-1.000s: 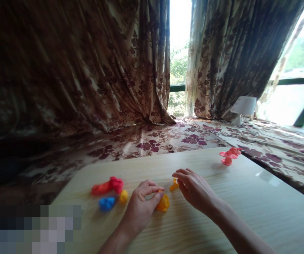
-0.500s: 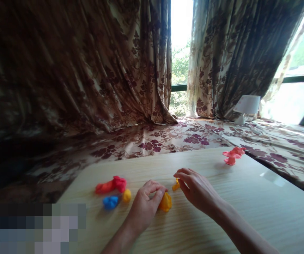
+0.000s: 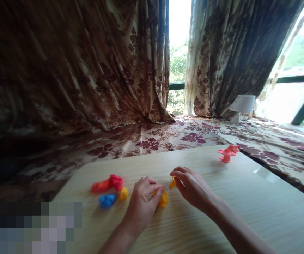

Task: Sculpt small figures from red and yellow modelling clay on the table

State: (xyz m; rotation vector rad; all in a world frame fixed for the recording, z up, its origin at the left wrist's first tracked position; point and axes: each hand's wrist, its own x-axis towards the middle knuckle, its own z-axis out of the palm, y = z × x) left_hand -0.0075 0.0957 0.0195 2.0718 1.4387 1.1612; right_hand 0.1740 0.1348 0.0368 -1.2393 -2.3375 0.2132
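Note:
My left hand (image 3: 144, 199) is closed in a pinch at a yellow-orange lump of modelling clay (image 3: 164, 200) on the table. Thumb and fingertips press the lump's upper left side and partly cover it. To its right, my right hand (image 3: 190, 181) curls its thumb and fingers around a smaller yellow piece of clay (image 3: 171, 184), whose upper part is hidden by the fingers. Left of my left hand lie a small yellow clay ball (image 3: 123, 193), a blue clay lump (image 3: 107, 201) and a red and pink clay roll (image 3: 108, 183).
A pink clay figure (image 3: 227, 153) stands near the far right corner of the pale wooden table (image 3: 194, 225). Behind the table is flowered cloth (image 3: 149, 143), with a white lamp (image 3: 243, 104) at the back right. Patterned curtains (image 3: 131, 70) hang beside the windows.
The whole view has shifted slightly, so everything sits a little further left. My left fingertips now reach further over the larger yellow lump. My right hand stays by the small yellow piece.

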